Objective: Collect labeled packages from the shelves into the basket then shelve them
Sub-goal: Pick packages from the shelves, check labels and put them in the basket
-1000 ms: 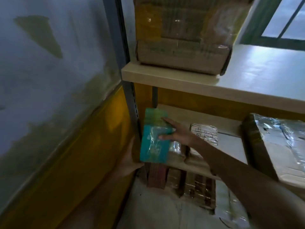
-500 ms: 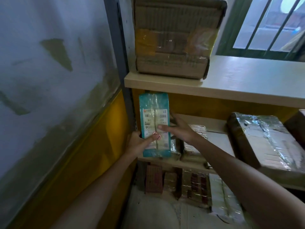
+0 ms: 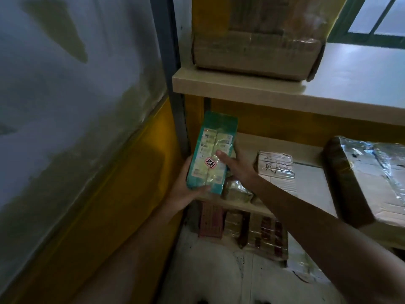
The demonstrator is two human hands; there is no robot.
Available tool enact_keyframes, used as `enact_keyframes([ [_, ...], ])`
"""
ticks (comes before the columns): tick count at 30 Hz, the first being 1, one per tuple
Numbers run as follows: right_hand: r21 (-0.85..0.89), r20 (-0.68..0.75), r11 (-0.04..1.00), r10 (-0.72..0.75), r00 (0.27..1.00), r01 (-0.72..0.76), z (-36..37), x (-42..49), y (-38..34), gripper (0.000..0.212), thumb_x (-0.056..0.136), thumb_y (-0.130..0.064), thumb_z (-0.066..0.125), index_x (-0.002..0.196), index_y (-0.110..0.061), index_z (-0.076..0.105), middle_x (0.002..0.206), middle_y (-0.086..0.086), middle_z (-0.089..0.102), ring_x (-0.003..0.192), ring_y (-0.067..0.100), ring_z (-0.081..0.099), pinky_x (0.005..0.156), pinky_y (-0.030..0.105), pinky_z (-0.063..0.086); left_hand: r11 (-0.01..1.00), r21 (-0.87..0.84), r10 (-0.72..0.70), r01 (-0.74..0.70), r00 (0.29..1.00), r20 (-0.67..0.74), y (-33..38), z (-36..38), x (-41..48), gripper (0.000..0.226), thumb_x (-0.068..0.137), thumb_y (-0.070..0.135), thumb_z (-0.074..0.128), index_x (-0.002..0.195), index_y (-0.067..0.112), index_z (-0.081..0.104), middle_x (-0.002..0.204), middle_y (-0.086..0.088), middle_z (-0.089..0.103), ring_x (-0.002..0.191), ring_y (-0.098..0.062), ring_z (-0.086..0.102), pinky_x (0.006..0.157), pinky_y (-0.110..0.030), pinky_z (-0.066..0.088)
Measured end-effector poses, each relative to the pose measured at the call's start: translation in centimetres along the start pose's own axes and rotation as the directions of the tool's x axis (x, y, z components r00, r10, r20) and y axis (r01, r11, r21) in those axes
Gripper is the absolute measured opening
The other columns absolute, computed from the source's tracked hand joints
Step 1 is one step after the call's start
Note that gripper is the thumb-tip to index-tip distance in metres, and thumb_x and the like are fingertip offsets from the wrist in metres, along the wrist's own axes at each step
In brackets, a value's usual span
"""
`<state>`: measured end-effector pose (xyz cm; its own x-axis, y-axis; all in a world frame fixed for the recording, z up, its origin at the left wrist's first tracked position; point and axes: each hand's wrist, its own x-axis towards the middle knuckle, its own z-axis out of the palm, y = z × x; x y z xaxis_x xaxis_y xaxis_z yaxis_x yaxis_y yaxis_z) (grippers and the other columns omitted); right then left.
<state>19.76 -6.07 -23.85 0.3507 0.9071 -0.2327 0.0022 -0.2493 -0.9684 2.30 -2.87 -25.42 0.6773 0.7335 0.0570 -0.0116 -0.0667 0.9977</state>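
A teal package point(image 3: 210, 150) with pale labels and a red-and-white sticker stands upright at the left end of the middle shelf point(image 3: 245, 205). My left hand point(image 3: 186, 189) grips its lower left edge from below. My right hand point(image 3: 236, 165) holds its right side, thumb across the label face. Behind it on the same shelf lie a small taped parcel point(image 3: 236, 190) and a box with handwriting point(image 3: 276, 164). No basket is in view.
A big cardboard box point(image 3: 256, 51) sits on the upper shelf point(image 3: 241, 87). A foil-wrapped box point(image 3: 368, 178) lies at the right of the middle shelf. Several taped packages point(image 3: 263, 235) stand on the floor below. A wall and the steel upright point(image 3: 171, 62) close the left side.
The teal package was turned label-side toward me and lifted upright. My left hand came up from below and took its lower edge; the package now tilts slightly rightward.
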Motion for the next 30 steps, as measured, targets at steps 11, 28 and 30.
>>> enact_keyframes([
  [11, 0.154, 0.024, 0.985, 0.078, 0.997, -0.081, -4.3, -2.5, 2.3, 0.036, 0.086, -0.043, 0.058, 0.121, -0.035, 0.050, 0.106, -0.005, 0.067, 0.095, 0.022, 0.067, 0.072, 0.040, 0.057, 0.982, 0.074, -0.174, 0.176, 0.984, -0.026, -0.2, 1.9, -0.3, 0.078, 0.066, 0.061, 0.068, 0.132, 0.054, 0.027, 0.139, 0.025, 0.037, 0.130, -0.006, 0.039, 0.106, -0.039, 0.038],
  [28, 0.167, -0.548, 0.983, 0.025, 0.836, 0.080, -34.7, -37.1, 8.7, 0.024, 0.089, -0.031, 0.061, 0.110, -0.040, 0.053, 0.108, -0.011, 0.065, 0.088, 0.004, 0.067, 0.067, 0.022, 0.053, 0.981, 0.193, -0.058, -0.036, 0.887, 0.459, 3.7, 41.8, -9.2, 0.078, 0.075, 0.045, 0.065, 0.142, 0.032, 0.030, 0.136, 0.002, 0.049, 0.114, -0.013, 0.052, 0.093, -0.030, 0.046],
  [30, 0.190, -0.613, 0.981, 0.092, 0.785, 0.033, -38.2, -42.6, 10.8, 0.035, 0.089, -0.034, 0.060, 0.121, -0.035, 0.048, 0.111, -0.008, 0.063, 0.094, 0.014, 0.065, 0.072, 0.030, 0.054, 0.982, 0.178, -0.044, -0.068, 0.829, 0.558, 3.3, 47.6, -11.2, 0.067, 0.078, 0.041, 0.065, 0.138, 0.033, 0.037, 0.126, 0.009, 0.055, 0.114, -0.011, 0.055, 0.094, -0.028, 0.046],
])
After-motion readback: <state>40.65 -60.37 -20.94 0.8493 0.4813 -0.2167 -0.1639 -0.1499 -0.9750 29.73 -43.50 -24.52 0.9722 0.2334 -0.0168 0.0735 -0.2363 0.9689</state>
